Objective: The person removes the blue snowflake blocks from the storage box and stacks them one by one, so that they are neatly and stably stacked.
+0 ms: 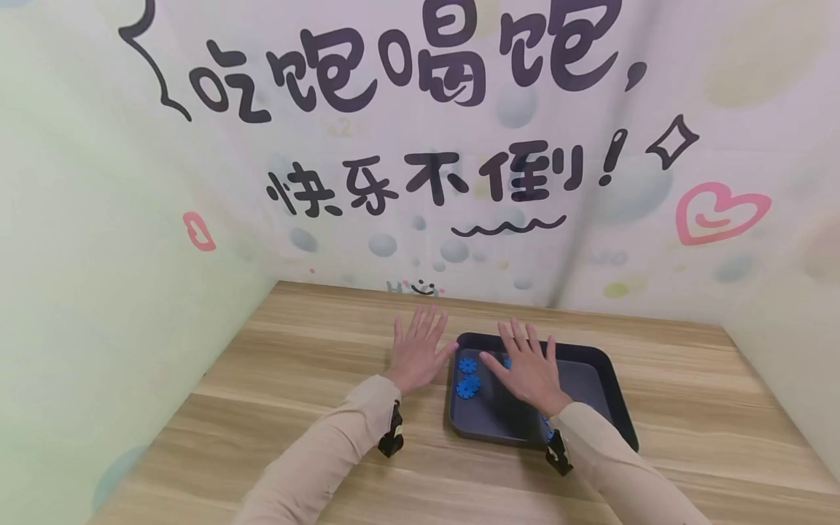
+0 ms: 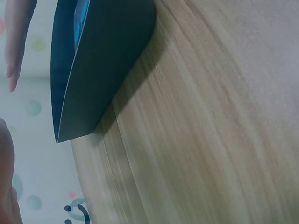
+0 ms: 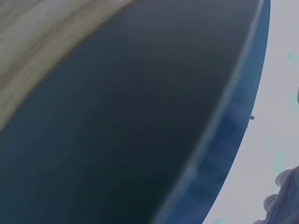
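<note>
My left hand is spread with straight fingers just left of a dark shallow tray, its thumb near the rim. Over the tray reaches my right hand, fingers straight and apart, gripping nothing. Blue notched plastic discs lie at the tray's left side. Another blue disc is partly hidden by the right hand, and more blue shows by the right wrist. In the left wrist view the tray's outer wall stands beside the left hand. The tray wall fills most of the right wrist view.
The tray rests on a wood-grain table. Behind it hangs a white printed cloth with black lettering, and pale cloth also encloses the left and right sides. Each wrist wears a black strap with a device.
</note>
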Tool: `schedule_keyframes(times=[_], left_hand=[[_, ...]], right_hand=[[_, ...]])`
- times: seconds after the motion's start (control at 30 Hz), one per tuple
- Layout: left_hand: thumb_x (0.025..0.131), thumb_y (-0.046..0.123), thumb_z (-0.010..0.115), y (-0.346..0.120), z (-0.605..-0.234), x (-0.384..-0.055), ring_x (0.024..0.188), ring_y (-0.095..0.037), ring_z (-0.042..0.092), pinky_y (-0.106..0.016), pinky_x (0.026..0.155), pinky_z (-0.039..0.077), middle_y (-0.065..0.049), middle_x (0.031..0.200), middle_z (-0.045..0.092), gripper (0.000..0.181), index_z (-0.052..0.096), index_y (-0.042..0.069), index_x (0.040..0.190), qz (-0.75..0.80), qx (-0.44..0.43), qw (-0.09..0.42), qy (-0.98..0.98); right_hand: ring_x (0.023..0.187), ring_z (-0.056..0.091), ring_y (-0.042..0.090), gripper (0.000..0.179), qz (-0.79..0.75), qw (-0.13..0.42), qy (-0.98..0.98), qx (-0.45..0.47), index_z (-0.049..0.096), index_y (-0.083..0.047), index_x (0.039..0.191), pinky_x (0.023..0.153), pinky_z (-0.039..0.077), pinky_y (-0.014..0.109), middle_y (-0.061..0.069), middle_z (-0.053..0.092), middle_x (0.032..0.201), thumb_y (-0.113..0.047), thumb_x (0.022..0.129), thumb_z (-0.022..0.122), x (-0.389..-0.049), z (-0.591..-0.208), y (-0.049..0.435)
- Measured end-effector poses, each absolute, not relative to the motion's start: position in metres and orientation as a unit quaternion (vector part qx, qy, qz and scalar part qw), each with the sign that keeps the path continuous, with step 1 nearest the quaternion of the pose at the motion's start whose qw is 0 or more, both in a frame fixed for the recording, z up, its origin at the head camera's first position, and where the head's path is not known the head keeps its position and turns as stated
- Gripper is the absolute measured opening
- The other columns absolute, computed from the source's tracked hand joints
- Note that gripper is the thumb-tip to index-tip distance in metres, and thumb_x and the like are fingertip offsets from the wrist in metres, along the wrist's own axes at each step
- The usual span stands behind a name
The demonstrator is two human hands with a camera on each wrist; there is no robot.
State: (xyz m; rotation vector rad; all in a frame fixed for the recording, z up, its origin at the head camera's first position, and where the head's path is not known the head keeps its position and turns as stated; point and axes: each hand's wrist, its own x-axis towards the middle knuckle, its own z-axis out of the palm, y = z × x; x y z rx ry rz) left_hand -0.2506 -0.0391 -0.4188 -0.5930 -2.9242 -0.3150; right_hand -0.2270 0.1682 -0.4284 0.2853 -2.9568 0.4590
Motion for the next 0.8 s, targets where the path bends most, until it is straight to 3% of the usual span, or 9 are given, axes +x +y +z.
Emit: schedule_keyframes(times=[0.33,0.8], left_hand=[[0.092,0.051,0.026,-0.0401,-0.4176,-0.2485,0.133,-0.024,-0.001,-0.055,0.101,0.0,-0.005,0.147,0.009,0.06,0.022,0.016,0.141,-0.111,-0.2,0.075,-0.971],[0.091,0.052,0.027,-0.0418,-0.4224,-0.2526,0.133,-0.024,-0.001,-0.055,0.101,-0.002,-0.003,0.147,0.008,0.062,0.021,0.017,0.142,-0.127,-0.207,0.076,-0.967]], right_hand=[[0.132,0.003,0.032,0.075,0.151,0.07,-0.982,0.091,0.023,-0.011,0.141,0.098,-0.013,0.055,0.013,0.013,0.146,-0.06,0.085,0.036,-0.228,-0.4269,0.168],[0.132,0.003,0.032,0.075,0.16,0.063,-0.981,0.093,0.022,-0.012,0.141,0.098,-0.01,0.056,0.013,0.013,0.146,-0.059,0.085,0.038,-0.2251,-0.4232,0.1731]])
